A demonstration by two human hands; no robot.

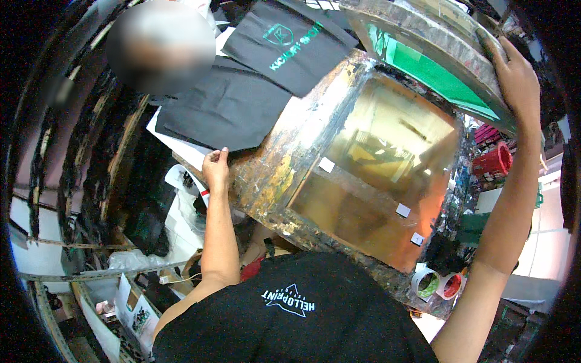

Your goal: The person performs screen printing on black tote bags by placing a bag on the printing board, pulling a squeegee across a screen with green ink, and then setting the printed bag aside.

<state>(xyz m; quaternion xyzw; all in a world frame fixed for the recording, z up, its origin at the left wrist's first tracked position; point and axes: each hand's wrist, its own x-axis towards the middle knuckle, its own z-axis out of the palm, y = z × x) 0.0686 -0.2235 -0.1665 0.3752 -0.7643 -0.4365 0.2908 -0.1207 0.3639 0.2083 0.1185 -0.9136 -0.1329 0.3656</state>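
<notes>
A plain black fabric piece [224, 103] lies over white paper at the left. My left hand [216, 169] is closed at its near edge, fingertips pinching the cloth. Beyond it, another black fabric piece [290, 45] carries a green print. On the far right, a silk-screen frame [445, 45] with green mesh is tilted up. My right hand [519, 78] grips its outer edge, fingers over the rim. Below the raised frame is a glossy amber printing board [375, 212] with a few small white tabs stuck on it.
The paint-stained table [272, 175] surrounds the board. Two tape rolls, one green inside [426, 282] and one red [451, 285], are at its near right corner. A red container [493, 160] stands on the right. Dark rack bars [112, 163] line the left; a person [162, 45] is beyond.
</notes>
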